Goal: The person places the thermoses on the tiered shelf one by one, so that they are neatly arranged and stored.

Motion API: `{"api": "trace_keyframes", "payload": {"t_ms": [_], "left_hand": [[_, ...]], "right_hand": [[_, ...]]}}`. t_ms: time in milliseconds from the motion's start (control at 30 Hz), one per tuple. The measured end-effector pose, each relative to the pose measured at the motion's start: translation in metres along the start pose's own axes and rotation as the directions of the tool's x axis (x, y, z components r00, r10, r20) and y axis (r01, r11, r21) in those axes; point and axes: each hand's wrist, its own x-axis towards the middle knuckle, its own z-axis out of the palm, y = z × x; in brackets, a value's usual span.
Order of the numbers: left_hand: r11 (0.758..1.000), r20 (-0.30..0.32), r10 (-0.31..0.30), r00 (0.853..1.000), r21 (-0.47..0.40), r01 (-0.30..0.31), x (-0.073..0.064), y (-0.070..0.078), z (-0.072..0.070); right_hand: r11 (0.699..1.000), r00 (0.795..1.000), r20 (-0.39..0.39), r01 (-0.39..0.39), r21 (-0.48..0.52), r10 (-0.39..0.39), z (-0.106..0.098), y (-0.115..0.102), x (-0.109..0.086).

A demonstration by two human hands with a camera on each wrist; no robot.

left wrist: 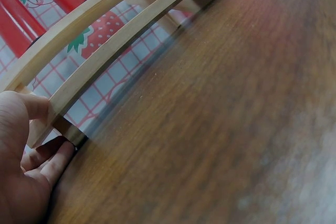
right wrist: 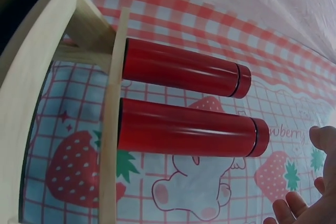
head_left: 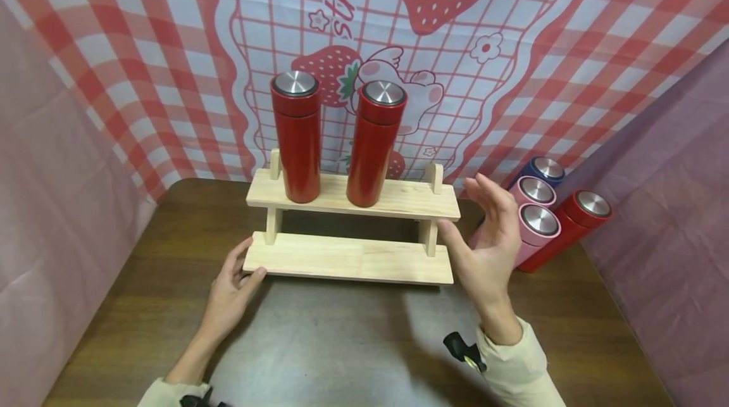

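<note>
A two-tier wooden display rack (head_left: 347,257) stands on the table with two red thermos bottles upright on its upper shelf. The left bottle (head_left: 299,154) and the other red bottle (head_left: 373,154) both have silver lids. At the left end of the lower shelf, my left hand (head_left: 228,299) pinches the board, thumb on top and fingers underneath, as the left wrist view shows. My right hand (head_left: 492,252) is held beside the rack's right end, fingers loosely bent and holding nothing. In the right wrist view, that hand (right wrist: 315,192) appears at the lower right.
Right of the rack, several more thermos bottles stand close together: a blue one (head_left: 548,168), pink ones (head_left: 529,245) and a red one (head_left: 569,223). Behind the brown table (head_left: 154,274) hangs a strawberry-print cloth (head_left: 450,46). Plain pink drapes (head_left: 57,173) close off the sides.
</note>
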Motion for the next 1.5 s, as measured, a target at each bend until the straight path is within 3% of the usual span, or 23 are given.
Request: {"api": "trace_keyframes", "payload": {"t_ms": [167, 433, 900, 1100, 1333, 1500], "left_hand": [[0.999, -0.010, 0.032, 0.999, -0.003, -0.033, 0.000, -0.005, 0.000], [0.999, 0.012, 0.000, 1.000, -0.038, 0.000, -0.001, 0.004, -0.001], [1.000, 0.005, 0.002, 1.000, -0.023, -0.002, 0.000, 0.004, 0.000], [1.000, 0.012, -0.001, 1.000, -0.008, 0.001, 0.001, 0.001, 0.000], [0.998, 0.023, -0.055, 0.998, -0.013, 0.055, 0.000, 0.010, 0.000], [0.996, 0.035, -0.084, 0.996, -0.011, 0.085, 0.000, 0.012, -0.002]], "right_hand": [[1.000, 1.000, 0.019, 0.016, -0.004, -0.016, -0.011, -0.002, -0.007], [0.998, 0.999, 0.040, 0.006, -0.059, -0.003, -0.032, -0.008, -0.020], [0.997, 0.999, -0.024, 0.028, -0.069, -0.030, -0.067, -0.013, -0.031], [1.000, 0.994, -0.111, 0.017, -0.015, -0.018, -0.080, -0.015, -0.030], [0.998, 0.967, -0.256, 0.018, 0.056, -0.003, -0.086, -0.021, -0.019], [0.998, 0.950, -0.313, 0.016, 0.055, 0.002, -0.093, -0.020, -0.014]]}}
